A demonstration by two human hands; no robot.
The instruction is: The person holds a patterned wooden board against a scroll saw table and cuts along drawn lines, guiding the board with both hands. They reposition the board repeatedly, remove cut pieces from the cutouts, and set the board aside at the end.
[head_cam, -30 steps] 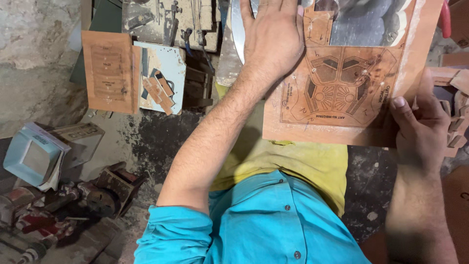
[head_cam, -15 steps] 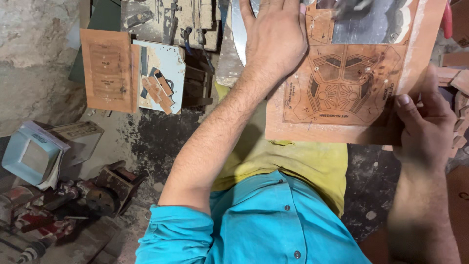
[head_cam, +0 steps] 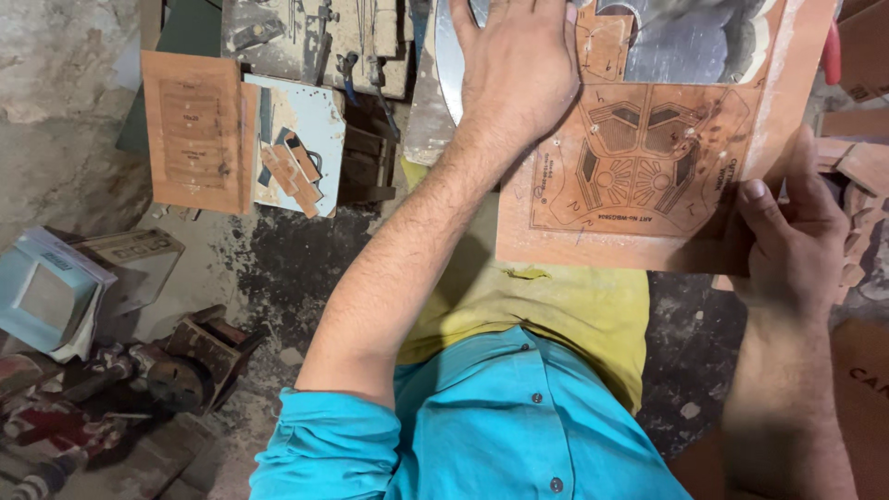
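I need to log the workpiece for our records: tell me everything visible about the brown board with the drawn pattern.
The brown board is a flat, thin wood-like sheet bearing a dark line-drawn geometric pattern. A shaped opening is cut near its far edge. It lies roughly level over the lap. The left hand presses flat on it; the right hand grips its near right corner.

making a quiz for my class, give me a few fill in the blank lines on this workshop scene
1. The left hand lies ____ on the wooden board.
2. The right hand grips the board at its ____ edge.
3. The person's shirt is ____.
4. The board bears a cut-out ____.

Missing words: flat; right; blue; pattern
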